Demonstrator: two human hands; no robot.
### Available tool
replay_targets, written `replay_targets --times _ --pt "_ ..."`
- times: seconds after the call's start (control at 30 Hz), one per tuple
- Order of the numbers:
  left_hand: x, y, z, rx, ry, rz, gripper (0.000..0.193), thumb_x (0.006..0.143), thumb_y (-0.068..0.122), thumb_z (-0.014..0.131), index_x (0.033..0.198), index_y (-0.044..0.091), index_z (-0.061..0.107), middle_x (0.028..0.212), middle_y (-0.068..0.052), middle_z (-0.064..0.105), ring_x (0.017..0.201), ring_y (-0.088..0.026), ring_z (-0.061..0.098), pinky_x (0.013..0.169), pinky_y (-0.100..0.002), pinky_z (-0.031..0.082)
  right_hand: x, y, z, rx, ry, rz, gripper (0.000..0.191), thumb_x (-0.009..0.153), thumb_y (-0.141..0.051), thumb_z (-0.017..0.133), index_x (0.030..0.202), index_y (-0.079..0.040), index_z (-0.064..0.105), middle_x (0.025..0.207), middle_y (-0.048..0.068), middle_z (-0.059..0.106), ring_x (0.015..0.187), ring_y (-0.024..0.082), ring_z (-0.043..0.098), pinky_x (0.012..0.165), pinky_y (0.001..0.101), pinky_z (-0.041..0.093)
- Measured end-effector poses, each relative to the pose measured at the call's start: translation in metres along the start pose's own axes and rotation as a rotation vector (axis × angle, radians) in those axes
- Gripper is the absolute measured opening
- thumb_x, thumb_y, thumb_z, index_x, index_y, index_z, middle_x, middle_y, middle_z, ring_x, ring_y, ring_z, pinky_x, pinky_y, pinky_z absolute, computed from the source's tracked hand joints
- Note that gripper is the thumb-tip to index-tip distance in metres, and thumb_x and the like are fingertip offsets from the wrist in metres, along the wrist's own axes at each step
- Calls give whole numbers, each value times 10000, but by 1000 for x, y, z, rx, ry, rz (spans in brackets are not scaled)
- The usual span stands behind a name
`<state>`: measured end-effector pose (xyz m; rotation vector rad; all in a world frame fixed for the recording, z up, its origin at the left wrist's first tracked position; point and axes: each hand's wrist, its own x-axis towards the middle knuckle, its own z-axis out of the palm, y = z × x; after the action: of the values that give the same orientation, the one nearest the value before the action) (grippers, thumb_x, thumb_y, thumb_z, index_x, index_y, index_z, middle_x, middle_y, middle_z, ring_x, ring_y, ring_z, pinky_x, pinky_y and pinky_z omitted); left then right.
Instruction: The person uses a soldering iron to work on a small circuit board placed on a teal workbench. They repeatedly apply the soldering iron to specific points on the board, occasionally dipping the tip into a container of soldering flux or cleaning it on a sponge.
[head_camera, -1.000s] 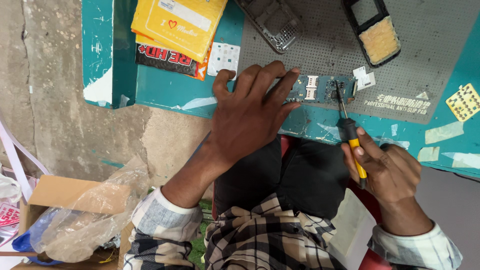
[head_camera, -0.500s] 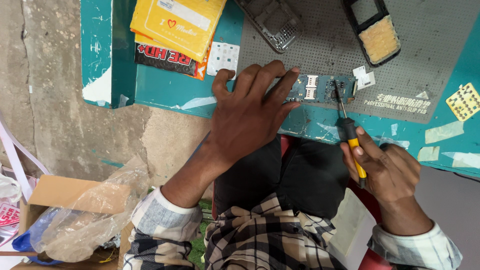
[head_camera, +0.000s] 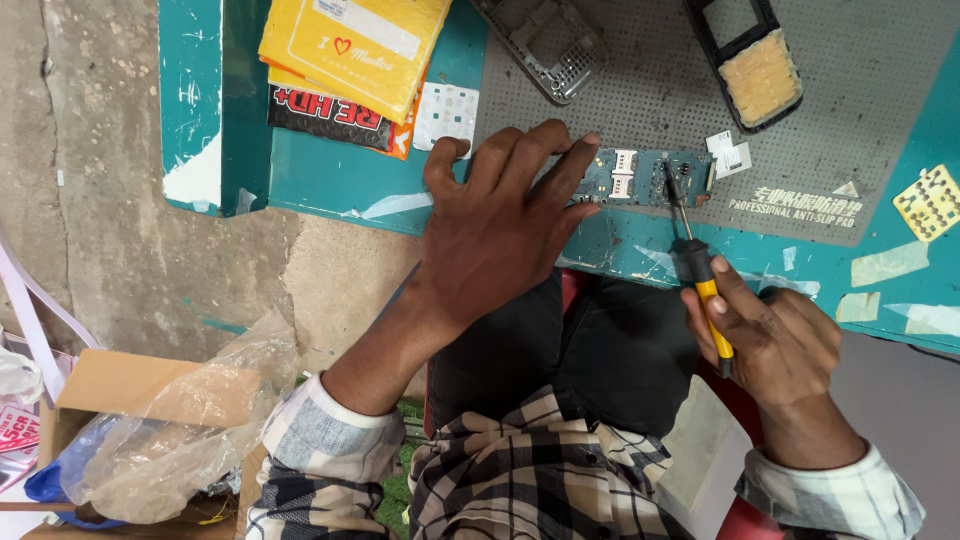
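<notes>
A small blue circuit board (head_camera: 640, 177) lies at the near edge of a grey perforated mat (head_camera: 640, 90) on a teal table (head_camera: 330, 170). My left hand (head_camera: 500, 225) lies flat with fingers spread, its fingertips pressing on the board's left end. My right hand (head_camera: 775, 335) grips a screwdriver (head_camera: 700, 270) with a black and yellow handle; its tip rests on the right part of the board.
A grey phone shell (head_camera: 545, 40) and a black phone frame with a tan pad (head_camera: 750, 60) lie on the mat. Yellow packets (head_camera: 350, 45) and a white keypad sheet (head_camera: 447, 110) lie at the left. A cardboard box with plastic bags (head_camera: 150, 420) stands on the floor.
</notes>
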<state>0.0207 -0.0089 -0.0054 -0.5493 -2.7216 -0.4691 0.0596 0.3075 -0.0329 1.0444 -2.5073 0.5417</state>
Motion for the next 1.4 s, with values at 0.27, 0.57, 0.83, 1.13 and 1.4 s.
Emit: replay_targets --times 0.27,0.57,0.83,1.13,1.4 --pt "0 1 -1 6 -8 -6 496 1097 442 711 1481 149 599 1388 16 515 1298 -181 495 1095 -505 257 -2 2 4 -65 34 -77 404 849 -45 925 1161 -72 670 1245 120 764 601 185 528 530 296 397" --pt "1 1 -1 -3 -2 -10 500 1093 442 711 1482 150 597 1388 12 519 1301 -187 493 1095 -511 261 -1 1 2 -46 16 -86 344 859 -27 912 1144 -62 723 1244 124 766 625 173 541 559 295 407" --pt "0 1 -1 5 -12 -10 505 1094 447 712 1484 148 596 1390 14 514 1304 -185 489 1098 -512 258 -2 3 5 -84 12 -119 256 832 -103 919 1014 -93 741 1173 135 789 572 137 519 506 269 364" --pt "-1 0 0 12 -15 -6 507 1094 452 711 1485 152 594 1392 20 510 1304 -179 488 1101 -514 254 -4 5 7 -140 18 -166 302 841 -186 929 1070 -106 749 1175 135 793 553 132 500 497 257 333" --pt "-1 0 0 7 -16 -6 502 1094 449 712 1482 152 595 1393 15 510 1304 -181 489 1094 -518 260 -6 6 9 -126 29 -149 344 845 -181 929 1110 -73 738 1195 145 783 556 143 522 497 258 334"
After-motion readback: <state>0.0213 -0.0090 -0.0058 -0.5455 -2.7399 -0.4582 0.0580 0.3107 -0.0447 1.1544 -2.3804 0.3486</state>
